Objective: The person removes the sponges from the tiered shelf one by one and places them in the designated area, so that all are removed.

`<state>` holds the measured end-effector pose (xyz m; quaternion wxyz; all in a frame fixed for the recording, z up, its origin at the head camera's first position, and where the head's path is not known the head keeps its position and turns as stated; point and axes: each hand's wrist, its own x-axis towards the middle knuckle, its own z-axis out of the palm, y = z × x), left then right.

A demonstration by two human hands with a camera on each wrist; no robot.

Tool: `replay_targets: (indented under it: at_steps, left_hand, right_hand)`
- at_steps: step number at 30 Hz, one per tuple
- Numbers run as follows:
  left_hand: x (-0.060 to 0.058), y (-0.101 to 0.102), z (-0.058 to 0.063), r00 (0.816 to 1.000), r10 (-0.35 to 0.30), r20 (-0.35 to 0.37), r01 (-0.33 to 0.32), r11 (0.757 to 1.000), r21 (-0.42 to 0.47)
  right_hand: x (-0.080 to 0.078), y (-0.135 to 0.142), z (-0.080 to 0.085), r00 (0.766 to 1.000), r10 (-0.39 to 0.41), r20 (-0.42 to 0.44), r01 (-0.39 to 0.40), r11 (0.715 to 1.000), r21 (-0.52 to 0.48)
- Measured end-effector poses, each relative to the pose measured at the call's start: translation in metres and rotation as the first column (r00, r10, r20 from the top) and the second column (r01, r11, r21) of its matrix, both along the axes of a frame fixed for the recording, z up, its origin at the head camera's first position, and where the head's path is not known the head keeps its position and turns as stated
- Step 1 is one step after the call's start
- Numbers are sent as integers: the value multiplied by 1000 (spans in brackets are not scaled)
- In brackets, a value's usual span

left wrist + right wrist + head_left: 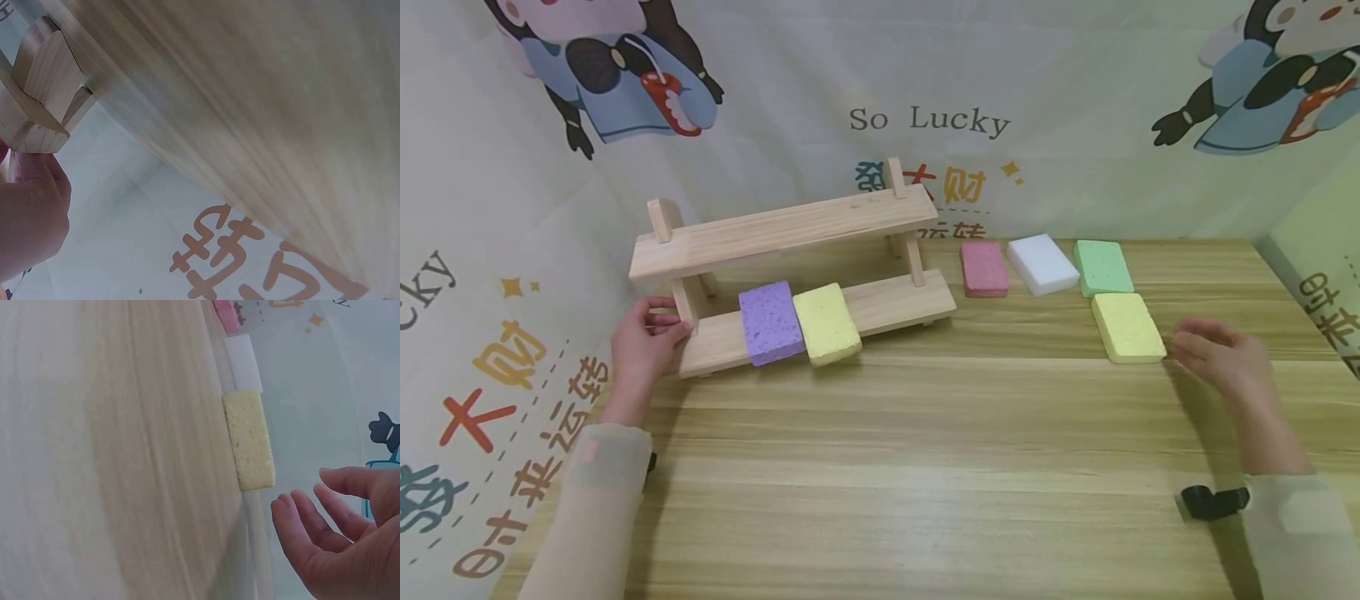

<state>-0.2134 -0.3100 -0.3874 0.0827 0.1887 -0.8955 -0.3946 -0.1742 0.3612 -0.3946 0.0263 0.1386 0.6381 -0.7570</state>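
My left hand [649, 346] grips the left end of a two-tier wooden rack [790, 227], thumb in front and fingers behind the end. In the left wrist view, its fingers [47, 175] curl against the rack's wooden end [37, 119]. On the lower shelf lie a purple sponge [771, 323] and a yellow sponge [827, 325], side by side and overhanging the front edge. My right hand [1225, 362] is just right of another yellow sponge [1129, 328] on the table. The right wrist view shows that hand [350, 531] with its fingers loosely bent and nothing between them.
Behind the yellow table sponge is a green sponge [1103, 267]. To its left are a white sponge [1042, 264] and a dark pink sponge [984, 269], near the back edge. A printed cloth [1060, 75] hangs behind the wood-grain table [925, 467] and along both sides.
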Motion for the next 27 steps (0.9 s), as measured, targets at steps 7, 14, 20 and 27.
replay_targets:
  at_steps: [7, 14, 20, 27]
  left_hand:
    - [0, -1, -1, 1000, -3, 13, 3, 1000, -1]
    - [-2, -1, -3, 1000, 0, 24, 0, 1000, -9]
    - [-2, -2, -4, 1000, -2, 14, 2, 1000, -10]
    - [0, -3, -3, 1000, -13, 3, 13, 1000, 0]
  right_hand:
    - [1, -5, 8, 996, -15, -83, 13, 1000, -19]
    - [-2, -17, 15, 994, -17, -110, 13, 999, -40]
    - [-7, -30, 17, 990, 9, -140, -12, 1000, -21]
    - [-11, -44, 18, 987, 45, -156, -47, 999, -10]
